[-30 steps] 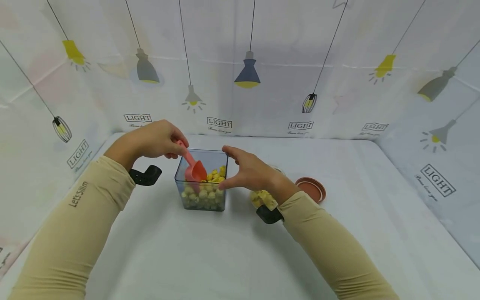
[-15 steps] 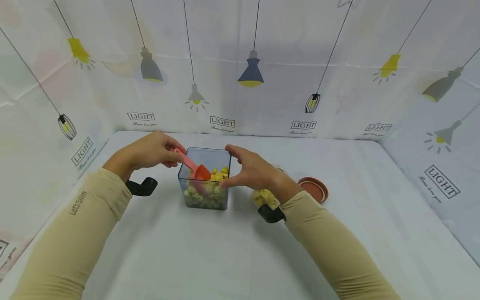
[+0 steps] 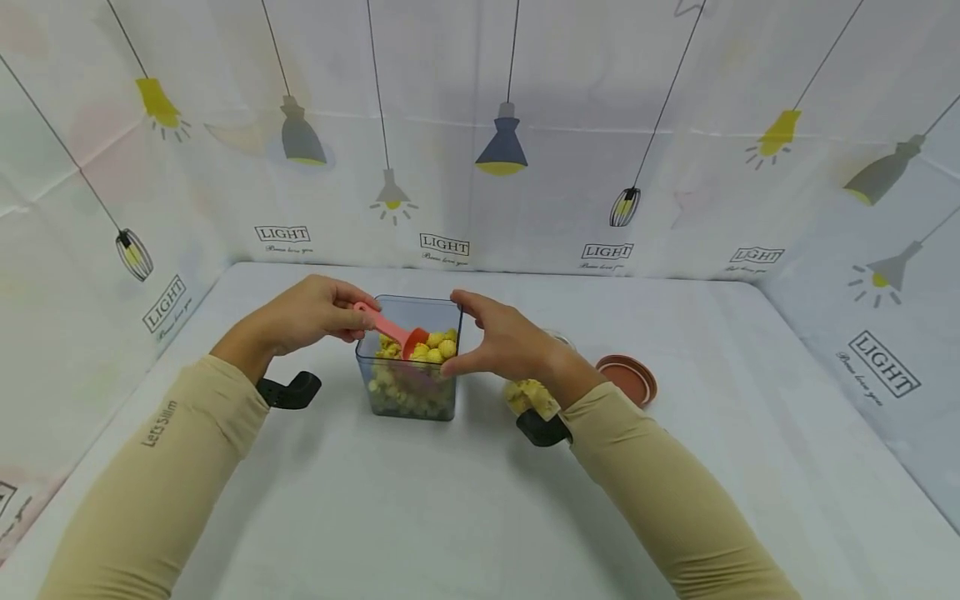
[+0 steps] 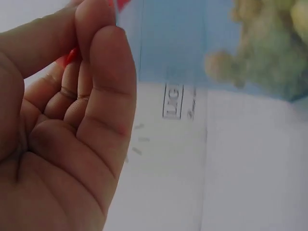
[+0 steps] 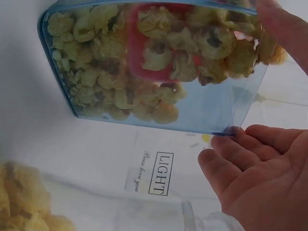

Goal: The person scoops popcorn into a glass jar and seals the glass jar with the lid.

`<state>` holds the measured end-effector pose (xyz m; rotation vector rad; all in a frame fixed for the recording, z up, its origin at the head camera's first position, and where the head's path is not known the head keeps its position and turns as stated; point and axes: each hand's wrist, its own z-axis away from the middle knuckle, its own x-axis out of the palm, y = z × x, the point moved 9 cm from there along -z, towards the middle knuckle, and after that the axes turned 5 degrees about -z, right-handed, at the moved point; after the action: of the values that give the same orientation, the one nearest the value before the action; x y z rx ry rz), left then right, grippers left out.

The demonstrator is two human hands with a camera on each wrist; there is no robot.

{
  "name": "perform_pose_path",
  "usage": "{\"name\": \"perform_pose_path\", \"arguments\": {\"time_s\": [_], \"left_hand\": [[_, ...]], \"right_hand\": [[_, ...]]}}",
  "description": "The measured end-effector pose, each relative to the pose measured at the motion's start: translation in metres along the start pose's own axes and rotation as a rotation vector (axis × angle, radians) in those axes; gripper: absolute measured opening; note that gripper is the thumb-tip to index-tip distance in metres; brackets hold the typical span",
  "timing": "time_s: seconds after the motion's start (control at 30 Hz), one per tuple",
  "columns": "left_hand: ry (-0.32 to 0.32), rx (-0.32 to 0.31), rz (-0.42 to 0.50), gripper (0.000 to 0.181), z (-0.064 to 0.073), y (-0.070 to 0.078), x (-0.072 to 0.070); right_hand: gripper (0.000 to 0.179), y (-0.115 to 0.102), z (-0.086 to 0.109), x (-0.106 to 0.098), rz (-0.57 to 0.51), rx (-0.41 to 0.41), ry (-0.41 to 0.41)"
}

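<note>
My left hand (image 3: 315, 312) pinches the handle of a pink scoop (image 3: 386, 327) between thumb and fingers. The scoop's bowl sits down among yellow popcorn (image 3: 442, 348) in a clear bluish square container (image 3: 411, 310). In the right wrist view the scoop's bowl (image 5: 137, 67) shows red through the container wall, with popcorn in front of it. My right hand (image 3: 506, 340) holds the container's right side, thumb at the front corner and fingers at the back corner. Only a sliver of the scoop shows past the fingers in the left wrist view.
A clear jar (image 5: 149, 211) with popcorn inside lies right of the container, mostly hidden by my right wrist in the head view. Behind that wrist, a round reddish-brown lid (image 3: 630, 379) rests on the white table (image 3: 450, 508). A lamp-printed cloth (image 3: 570, 192) rises behind.
My left hand has lowered a little, and the scoop has tipped flatter, its bowl shifting right and deeper among the popcorn. My right hand keeps its hold on the container.
</note>
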<state>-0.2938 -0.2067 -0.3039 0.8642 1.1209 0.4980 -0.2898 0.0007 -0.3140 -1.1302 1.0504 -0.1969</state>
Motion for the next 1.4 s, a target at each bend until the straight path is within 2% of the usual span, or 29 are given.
{"name": "perform_pose_path", "arguments": {"time_s": [0.17,0.47,0.67,1.03,1.2,1.4], "left_hand": [[-0.019,-0.003,-0.018,0.034,0.000,0.009,0.005],[0.007,-0.013,-0.067,0.038,0.000,0.000,0.000],[0.023,-0.019,-0.026,0.044,0.001,-0.008,-0.001],[0.056,-0.045,0.053,0.044,0.004,-0.021,-0.007],[0.073,-0.036,0.118,0.041,0.005,-0.023,-0.005],[0.091,-0.021,0.140,0.040,0.005,-0.023,-0.003]], "right_hand": [[0.105,-0.001,0.000,0.000,-0.003,0.002,-0.005],[0.105,-0.001,0.001,-0.001,0.007,0.005,-0.006],[0.107,-0.001,0.001,0.000,0.003,-0.004,-0.010],[0.107,-0.001,0.001,0.000,-0.004,-0.008,-0.011],[0.107,0.000,0.002,0.000,-0.011,-0.014,-0.013],[0.105,0.001,0.002,-0.001,-0.012,-0.014,-0.014]]}}
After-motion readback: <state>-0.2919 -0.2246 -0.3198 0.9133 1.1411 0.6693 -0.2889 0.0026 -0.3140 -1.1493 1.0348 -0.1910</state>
